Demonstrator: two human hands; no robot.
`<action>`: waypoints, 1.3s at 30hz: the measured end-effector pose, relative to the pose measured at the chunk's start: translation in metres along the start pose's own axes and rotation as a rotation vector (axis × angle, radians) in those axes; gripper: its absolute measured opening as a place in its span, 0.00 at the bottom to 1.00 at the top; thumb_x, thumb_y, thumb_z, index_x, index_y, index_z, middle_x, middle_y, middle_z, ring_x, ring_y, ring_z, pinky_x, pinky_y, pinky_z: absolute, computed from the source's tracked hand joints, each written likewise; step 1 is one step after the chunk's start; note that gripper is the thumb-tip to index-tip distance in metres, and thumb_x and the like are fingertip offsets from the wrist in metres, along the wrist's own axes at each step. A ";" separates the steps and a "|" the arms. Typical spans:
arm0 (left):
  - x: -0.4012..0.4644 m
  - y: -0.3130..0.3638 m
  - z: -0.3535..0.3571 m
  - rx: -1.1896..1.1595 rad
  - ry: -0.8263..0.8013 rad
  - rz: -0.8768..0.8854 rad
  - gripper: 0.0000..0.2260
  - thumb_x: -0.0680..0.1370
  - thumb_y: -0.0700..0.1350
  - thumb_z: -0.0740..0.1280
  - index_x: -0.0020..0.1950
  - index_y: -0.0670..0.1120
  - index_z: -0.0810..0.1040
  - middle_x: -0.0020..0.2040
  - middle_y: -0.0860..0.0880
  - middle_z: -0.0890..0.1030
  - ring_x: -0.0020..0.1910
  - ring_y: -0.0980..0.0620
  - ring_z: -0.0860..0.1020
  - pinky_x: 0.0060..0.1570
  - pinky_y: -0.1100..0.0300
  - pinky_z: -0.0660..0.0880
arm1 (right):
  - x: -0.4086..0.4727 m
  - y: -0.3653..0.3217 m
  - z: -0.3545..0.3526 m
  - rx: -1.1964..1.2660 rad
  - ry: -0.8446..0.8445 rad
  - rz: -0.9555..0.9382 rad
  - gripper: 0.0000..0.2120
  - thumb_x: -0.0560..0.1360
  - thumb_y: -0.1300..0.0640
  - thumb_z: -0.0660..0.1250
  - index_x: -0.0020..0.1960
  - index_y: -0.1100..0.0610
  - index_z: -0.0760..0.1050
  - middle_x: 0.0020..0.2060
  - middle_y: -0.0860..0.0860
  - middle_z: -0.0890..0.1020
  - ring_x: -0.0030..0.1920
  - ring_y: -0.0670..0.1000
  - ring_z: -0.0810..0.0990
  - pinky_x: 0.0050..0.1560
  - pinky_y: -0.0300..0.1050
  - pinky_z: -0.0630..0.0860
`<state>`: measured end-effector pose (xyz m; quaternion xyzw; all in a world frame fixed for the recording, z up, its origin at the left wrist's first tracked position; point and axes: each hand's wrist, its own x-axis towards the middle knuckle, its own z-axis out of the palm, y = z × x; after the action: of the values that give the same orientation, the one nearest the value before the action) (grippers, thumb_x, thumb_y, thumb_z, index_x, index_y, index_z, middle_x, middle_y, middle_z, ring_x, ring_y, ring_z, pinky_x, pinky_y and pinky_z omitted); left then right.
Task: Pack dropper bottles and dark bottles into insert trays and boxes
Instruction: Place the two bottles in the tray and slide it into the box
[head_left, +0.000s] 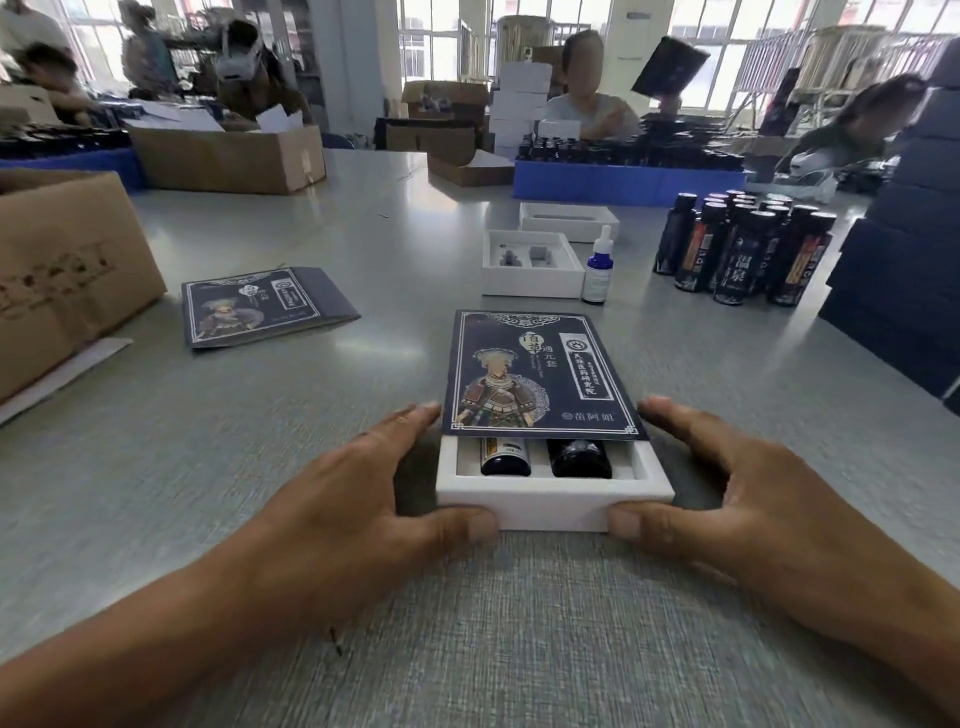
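A white insert tray (553, 501) lies on the grey table in front of me, mostly inside a dark printed box sleeve (540, 374). Two dark bottles (506, 457) (580, 458) show at the tray's near end. My left hand (363, 499) has its thumb on the tray's front edge and its fingers along the sleeve's left side. My right hand (727, 483) mirrors it on the right. Farther back stand an empty white tray (532, 283), a dropper bottle (597, 270) and a cluster of several dark bottles (743, 249).
A flat printed sleeve (260, 306) lies at the left, beside a cardboard carton (67, 280). Another white tray (569, 221) sits farther back. Dark boxes (904, 280) are stacked at the right. Blue crates of bottles (623, 182), cartons and seated people are at the far side.
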<state>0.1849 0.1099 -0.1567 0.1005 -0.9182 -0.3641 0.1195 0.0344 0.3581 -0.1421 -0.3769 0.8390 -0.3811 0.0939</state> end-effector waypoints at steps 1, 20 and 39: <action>0.001 0.000 -0.001 -0.010 -0.014 -0.008 0.48 0.59 0.77 0.66 0.77 0.63 0.60 0.61 0.76 0.73 0.58 0.75 0.72 0.56 0.75 0.69 | 0.000 0.000 -0.001 -0.005 -0.022 0.003 0.56 0.51 0.22 0.71 0.75 0.35 0.60 0.64 0.27 0.73 0.60 0.27 0.72 0.62 0.34 0.71; 0.003 0.001 0.010 0.107 0.108 0.000 0.41 0.62 0.74 0.63 0.75 0.66 0.60 0.53 0.74 0.72 0.48 0.77 0.71 0.43 0.77 0.66 | 0.004 0.010 0.006 0.060 0.069 -0.077 0.39 0.59 0.35 0.75 0.69 0.37 0.69 0.59 0.26 0.76 0.59 0.28 0.74 0.60 0.29 0.71; 0.015 0.005 0.011 0.131 0.113 0.052 0.32 0.61 0.72 0.62 0.62 0.84 0.53 0.46 0.78 0.68 0.44 0.81 0.69 0.41 0.83 0.66 | 0.008 0.016 0.002 0.010 0.102 -0.110 0.31 0.63 0.35 0.70 0.67 0.34 0.71 0.55 0.22 0.74 0.57 0.25 0.73 0.55 0.17 0.64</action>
<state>0.1664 0.1165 -0.1592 0.1044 -0.9341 -0.2938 0.1737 0.0207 0.3587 -0.1539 -0.4023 0.8186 -0.4087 0.0319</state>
